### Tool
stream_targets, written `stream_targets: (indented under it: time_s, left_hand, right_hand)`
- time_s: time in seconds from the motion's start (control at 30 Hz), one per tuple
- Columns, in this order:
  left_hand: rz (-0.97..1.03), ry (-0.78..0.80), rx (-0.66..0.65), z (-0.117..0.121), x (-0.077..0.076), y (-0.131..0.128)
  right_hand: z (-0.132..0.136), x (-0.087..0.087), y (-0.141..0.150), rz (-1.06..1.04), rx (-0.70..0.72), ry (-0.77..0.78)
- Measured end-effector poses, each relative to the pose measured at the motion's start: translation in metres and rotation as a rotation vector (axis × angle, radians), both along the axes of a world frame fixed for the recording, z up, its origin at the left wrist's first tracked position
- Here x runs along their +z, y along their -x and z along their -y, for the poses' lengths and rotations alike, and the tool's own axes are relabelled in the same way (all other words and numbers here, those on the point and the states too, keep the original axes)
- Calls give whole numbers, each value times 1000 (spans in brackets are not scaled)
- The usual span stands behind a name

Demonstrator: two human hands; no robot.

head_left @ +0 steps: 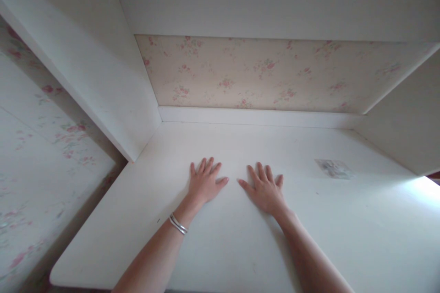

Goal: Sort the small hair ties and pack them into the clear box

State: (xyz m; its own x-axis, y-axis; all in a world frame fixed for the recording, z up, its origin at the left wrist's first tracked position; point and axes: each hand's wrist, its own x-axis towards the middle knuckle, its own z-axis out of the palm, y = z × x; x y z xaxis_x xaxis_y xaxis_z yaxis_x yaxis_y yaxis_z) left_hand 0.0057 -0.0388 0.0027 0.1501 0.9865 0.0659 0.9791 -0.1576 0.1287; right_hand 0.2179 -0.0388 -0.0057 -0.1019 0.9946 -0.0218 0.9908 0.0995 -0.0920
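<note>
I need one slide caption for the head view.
Left hand and right hand lie spread on a white desktop before floral wallpaper.

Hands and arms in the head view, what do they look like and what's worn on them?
Left hand and right hand are ungloved, with no sleeves showing. A shiny silver bangle, seemingly doubled, circles the left wrist; nothing shows on the right.

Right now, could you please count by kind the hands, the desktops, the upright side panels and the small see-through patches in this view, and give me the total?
Hands: 2, left hand and right hand
Desktops: 1, white desktop
Upright side panels: 2, left panel and right panel
Small see-through patches: 1, pale patch
Total: 6
</note>
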Motion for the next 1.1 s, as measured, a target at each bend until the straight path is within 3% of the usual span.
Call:
stream_targets:
  time_s: [1.1]
  left_hand:
    - [5, 10, 7, 0, 0, 0]
  right_hand:
    - [0, 1, 1, 21, 9, -8]
